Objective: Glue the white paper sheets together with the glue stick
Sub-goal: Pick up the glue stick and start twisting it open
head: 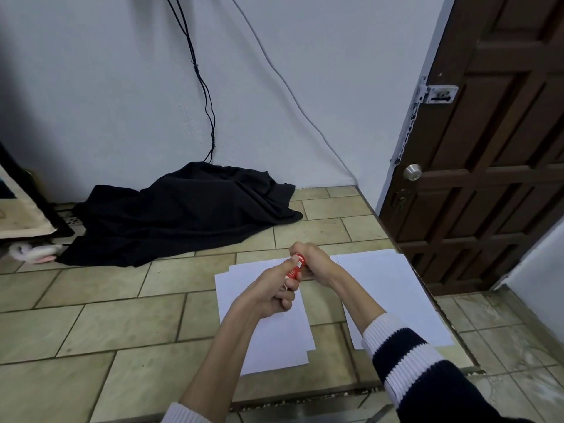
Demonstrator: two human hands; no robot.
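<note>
Red glue stick (295,267), white paper sheets (274,331), navy-and-white striped sleeve (406,361), black cloth (183,215), dark brown door (494,148)

Bare beige tiled floor (91,325) is lying open leftward; a crumpled black cloth (183,215) is blocking beyond, a dark wooden door (494,166) rightward.

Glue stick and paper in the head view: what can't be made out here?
- Glue stick: both ends hidden inside the left hand and right hand; cap on or off unclear.
- Label: too small.
- Paper sheets: count unclear, overlapping.
</note>
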